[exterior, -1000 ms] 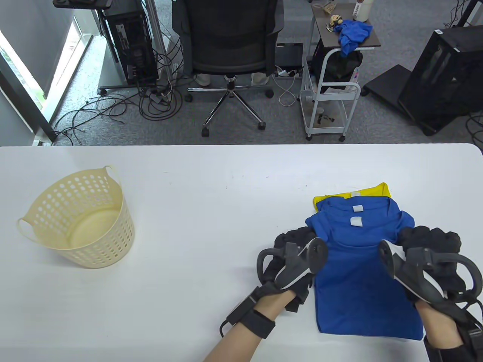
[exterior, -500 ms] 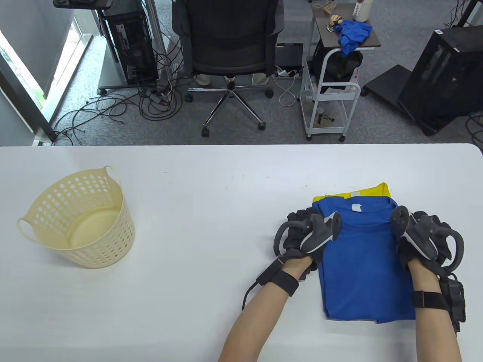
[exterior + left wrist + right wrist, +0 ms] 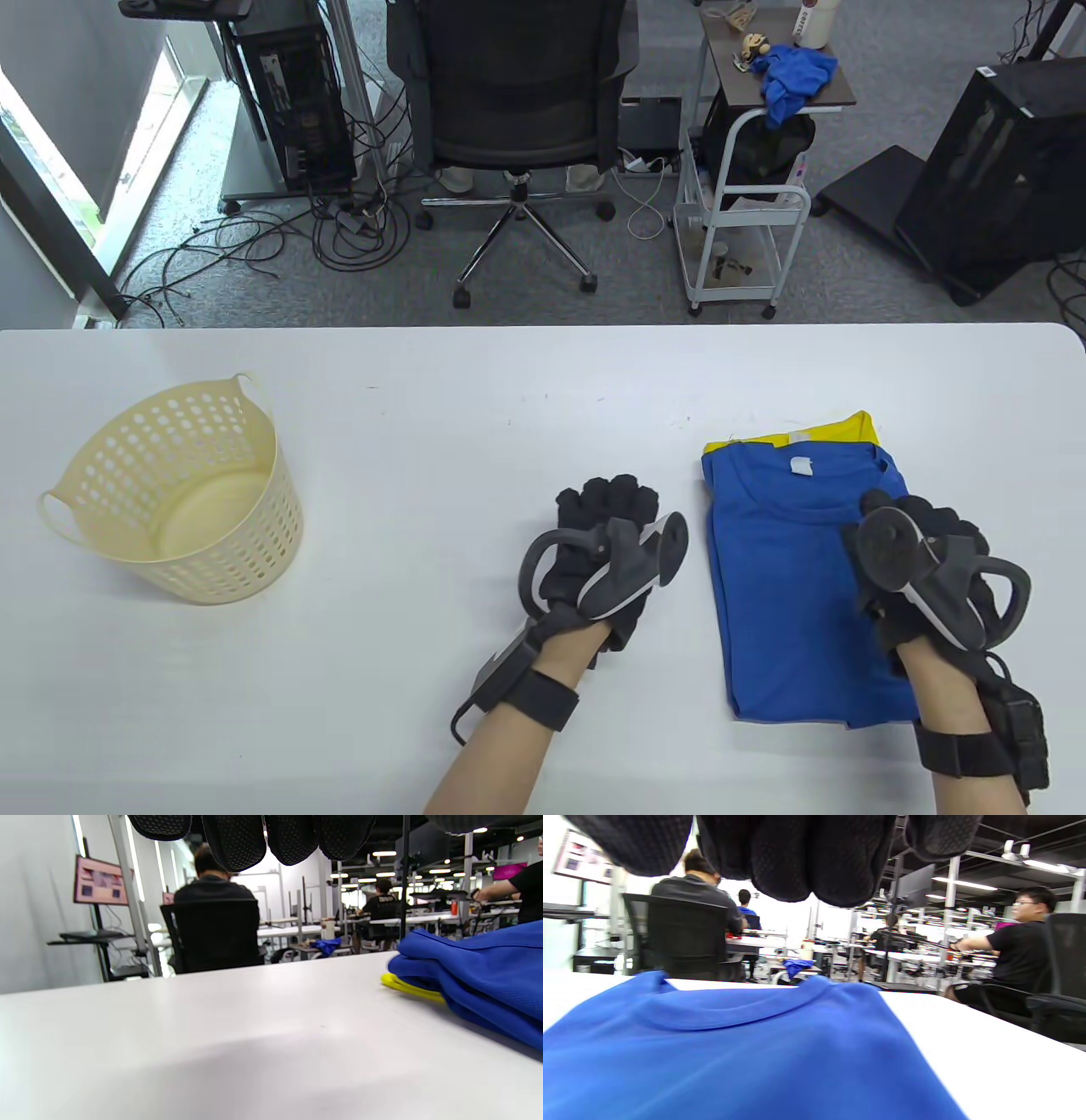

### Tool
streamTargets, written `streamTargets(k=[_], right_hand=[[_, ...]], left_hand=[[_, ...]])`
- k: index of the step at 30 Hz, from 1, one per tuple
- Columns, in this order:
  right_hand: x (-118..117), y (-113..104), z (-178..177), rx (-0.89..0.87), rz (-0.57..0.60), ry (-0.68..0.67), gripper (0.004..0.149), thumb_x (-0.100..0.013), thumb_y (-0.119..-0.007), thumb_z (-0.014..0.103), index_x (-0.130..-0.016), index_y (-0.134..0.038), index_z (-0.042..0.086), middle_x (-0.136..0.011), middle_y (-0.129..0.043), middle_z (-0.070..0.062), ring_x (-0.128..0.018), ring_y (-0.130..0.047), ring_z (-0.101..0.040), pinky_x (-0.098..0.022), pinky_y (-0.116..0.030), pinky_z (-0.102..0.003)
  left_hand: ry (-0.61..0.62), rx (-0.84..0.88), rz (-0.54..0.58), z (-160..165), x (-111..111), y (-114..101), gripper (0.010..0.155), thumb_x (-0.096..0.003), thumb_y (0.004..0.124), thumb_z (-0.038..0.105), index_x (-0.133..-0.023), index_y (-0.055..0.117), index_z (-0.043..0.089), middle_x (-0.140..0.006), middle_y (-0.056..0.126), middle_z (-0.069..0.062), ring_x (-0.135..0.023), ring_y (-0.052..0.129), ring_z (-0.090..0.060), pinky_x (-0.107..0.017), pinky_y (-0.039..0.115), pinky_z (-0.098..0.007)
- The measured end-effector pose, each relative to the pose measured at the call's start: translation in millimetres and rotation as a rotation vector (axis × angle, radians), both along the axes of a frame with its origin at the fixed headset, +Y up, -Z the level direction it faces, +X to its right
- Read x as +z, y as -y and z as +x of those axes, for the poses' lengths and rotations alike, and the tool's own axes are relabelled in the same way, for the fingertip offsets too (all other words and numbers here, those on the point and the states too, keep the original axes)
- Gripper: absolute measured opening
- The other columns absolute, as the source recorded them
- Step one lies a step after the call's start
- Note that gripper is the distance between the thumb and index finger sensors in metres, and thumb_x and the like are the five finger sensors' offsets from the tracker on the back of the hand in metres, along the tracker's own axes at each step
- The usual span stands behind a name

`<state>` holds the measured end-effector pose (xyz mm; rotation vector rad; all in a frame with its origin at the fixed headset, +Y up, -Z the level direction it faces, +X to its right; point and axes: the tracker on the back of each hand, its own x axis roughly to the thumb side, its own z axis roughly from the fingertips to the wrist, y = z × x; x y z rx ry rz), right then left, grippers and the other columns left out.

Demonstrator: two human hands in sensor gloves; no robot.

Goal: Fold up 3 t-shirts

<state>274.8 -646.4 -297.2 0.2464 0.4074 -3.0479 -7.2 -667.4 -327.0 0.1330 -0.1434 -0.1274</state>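
Under the right hand point(image 3: 920, 552), fingers laid out flat and holding nothing: blue t-shirt point(image 3: 797, 594), folded, topping a yellow t-shirt point(image 3: 836, 427) on the worktop point(image 3: 424, 424). Left of that stack, left hand point(image 3: 607, 531) relaxed, empty. Best pressed flat, edges squared. White neck tag point(image 3: 802, 465) beyond the fingertips, unreadable.

The right hand's gloved fingers point(image 3: 793, 861) hang in from the top edge above a folded blue t-shirt point(image 3: 746, 1052) lying on the white table point(image 3: 988, 1052), its collar facing away toward seated people at desks beyond.
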Motion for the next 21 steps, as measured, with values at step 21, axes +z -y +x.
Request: streamTargets(k=[21], right_hand=[[20.2,70.3,-90.6,0.167,-0.171,-0.242,0.079,-0.038,-0.063,0.066,-0.105,-0.036,0.035,-0.119,-0.037,-0.004,-0.110,-0.040,-0.049,-0.074,-0.035,-0.074]], left_hand=[[-0.228,-0.015,-0.223,-239.8,38.5,61.1,0.086,-0.0344,0.040,0.077,-0.110,0.017,0.045,-0.122,0.024,0.005,-0.116,0.020,-0.030,-0.084,0.027,-0.064]])
